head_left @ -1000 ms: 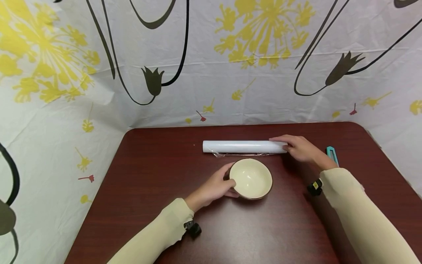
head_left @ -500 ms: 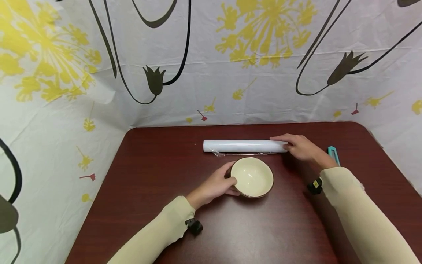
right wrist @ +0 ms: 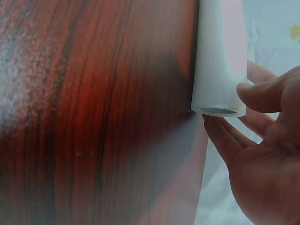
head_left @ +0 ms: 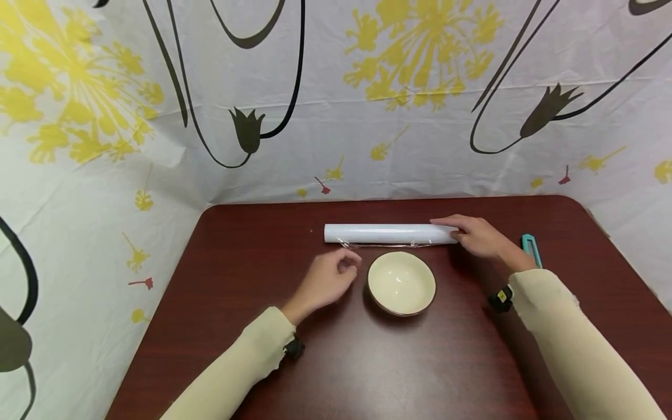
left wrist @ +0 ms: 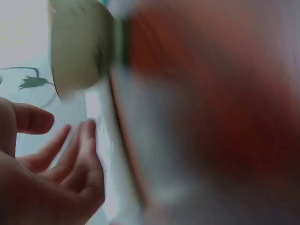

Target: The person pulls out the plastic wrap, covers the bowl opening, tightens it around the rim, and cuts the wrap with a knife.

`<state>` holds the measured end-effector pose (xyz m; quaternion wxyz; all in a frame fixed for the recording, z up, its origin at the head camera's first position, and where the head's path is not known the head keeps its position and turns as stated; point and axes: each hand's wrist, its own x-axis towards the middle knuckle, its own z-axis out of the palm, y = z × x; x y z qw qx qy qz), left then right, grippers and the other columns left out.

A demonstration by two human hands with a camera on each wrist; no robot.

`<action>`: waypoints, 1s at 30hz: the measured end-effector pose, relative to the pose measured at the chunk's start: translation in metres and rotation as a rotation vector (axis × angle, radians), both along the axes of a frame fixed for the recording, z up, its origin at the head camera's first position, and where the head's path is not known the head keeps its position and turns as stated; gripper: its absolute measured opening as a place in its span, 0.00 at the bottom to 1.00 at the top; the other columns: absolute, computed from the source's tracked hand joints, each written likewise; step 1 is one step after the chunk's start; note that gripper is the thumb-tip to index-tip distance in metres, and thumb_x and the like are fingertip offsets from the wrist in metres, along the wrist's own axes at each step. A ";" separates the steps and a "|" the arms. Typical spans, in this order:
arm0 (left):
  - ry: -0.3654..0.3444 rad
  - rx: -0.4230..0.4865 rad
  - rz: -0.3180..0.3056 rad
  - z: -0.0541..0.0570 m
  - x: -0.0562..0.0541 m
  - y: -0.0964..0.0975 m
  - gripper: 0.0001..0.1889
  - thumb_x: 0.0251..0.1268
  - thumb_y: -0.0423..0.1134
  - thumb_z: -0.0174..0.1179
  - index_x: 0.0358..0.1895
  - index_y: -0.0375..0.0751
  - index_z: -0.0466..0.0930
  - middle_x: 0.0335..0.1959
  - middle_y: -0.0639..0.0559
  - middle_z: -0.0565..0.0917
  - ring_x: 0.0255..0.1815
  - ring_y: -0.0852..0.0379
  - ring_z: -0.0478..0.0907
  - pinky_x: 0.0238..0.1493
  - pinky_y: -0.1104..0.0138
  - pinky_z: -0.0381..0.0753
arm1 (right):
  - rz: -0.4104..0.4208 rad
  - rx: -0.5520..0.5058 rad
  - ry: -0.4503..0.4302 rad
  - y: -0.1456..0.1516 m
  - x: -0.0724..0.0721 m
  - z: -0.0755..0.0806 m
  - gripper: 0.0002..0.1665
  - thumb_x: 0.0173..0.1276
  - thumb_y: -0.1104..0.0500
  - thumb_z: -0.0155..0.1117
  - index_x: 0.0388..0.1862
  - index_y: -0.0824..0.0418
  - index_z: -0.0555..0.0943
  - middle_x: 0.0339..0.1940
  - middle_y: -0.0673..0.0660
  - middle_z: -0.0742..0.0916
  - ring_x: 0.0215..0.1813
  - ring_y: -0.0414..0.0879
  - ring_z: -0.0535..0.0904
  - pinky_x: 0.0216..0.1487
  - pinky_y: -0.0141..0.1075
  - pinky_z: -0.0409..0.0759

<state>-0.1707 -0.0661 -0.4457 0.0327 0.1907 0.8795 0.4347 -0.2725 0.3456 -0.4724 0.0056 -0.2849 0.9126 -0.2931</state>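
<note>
A cream bowl [head_left: 401,284] with a brown rim stands upright on the dark red table. My left hand [head_left: 326,279] is just left of it, apart from the bowl, fingers loosely bent and holding nothing. In the left wrist view the left hand [left wrist: 61,164] shows a gap between thumb and fingers, with the blurred bowl [left wrist: 82,47] beyond. Behind the bowl lies a white roll of plastic wrap [head_left: 388,233], a loose film edge along its front. My right hand [head_left: 478,235] grips its right end. In the right wrist view the thumb [right wrist: 262,96] lies against the roll [right wrist: 219,61], other fingers around its hollow end.
A teal utility knife [head_left: 530,248] lies right of the right hand, partly hidden by the wrist. Patterned white sheeting [head_left: 325,116] hangs behind the table [head_left: 252,256] and along its sides.
My left hand has let go of the bowl and drawn back to its left. The bowl stays in place. My right hand keeps its grip on the roll of plastic wrap.
</note>
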 end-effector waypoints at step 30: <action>0.688 -0.570 -0.196 -0.002 -0.080 -0.021 0.03 0.76 0.36 0.74 0.40 0.46 0.90 0.50 0.51 0.84 0.53 0.49 0.78 0.47 0.61 0.79 | -0.092 0.087 -0.065 -0.031 0.026 0.040 0.27 0.81 0.72 0.57 0.76 0.63 0.82 0.70 0.71 0.83 0.69 0.67 0.78 0.65 0.63 0.78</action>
